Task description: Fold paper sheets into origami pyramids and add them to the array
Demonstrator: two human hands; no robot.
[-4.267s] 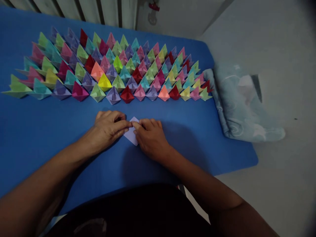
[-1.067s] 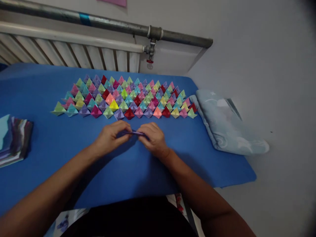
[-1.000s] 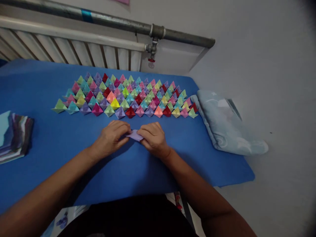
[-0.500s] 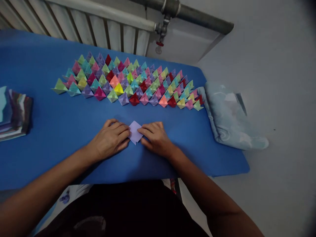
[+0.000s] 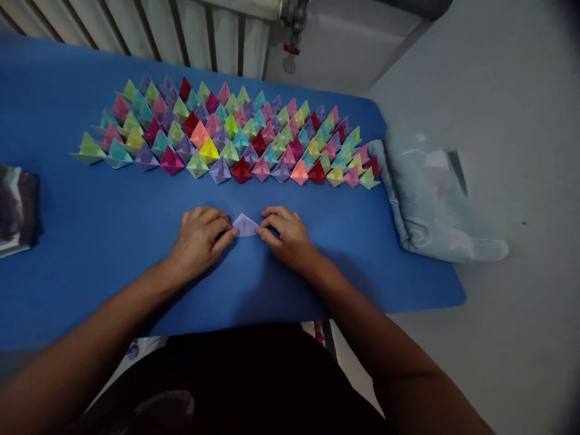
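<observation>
A small lilac paper (image 5: 245, 226), folded to a triangle with its point away from me, is between my hands above the blue tabletop (image 5: 113, 254). My left hand (image 5: 202, 235) pinches its left corner between thumb and fingers. At the right corner, the thumb and fingers of my right hand (image 5: 286, 234) hold it the same way. Beyond the hands stand several rows of folded paper pieces (image 5: 231, 154) in green, pink, purple, red, yellow and blue, packed close together.
A folded grey-blue cloth (image 5: 421, 205) lies over the table's right end. Dark, patterned folded fabric (image 5: 17, 208) sits at the far left. Behind the table are a white radiator (image 5: 158, 30) and a valve with a red handle (image 5: 292, 49).
The lilac paper has gone from a diamond to a triangle, its lower part no longer showing. My fingers now pinch its two side corners. The camera view has shifted slightly.
</observation>
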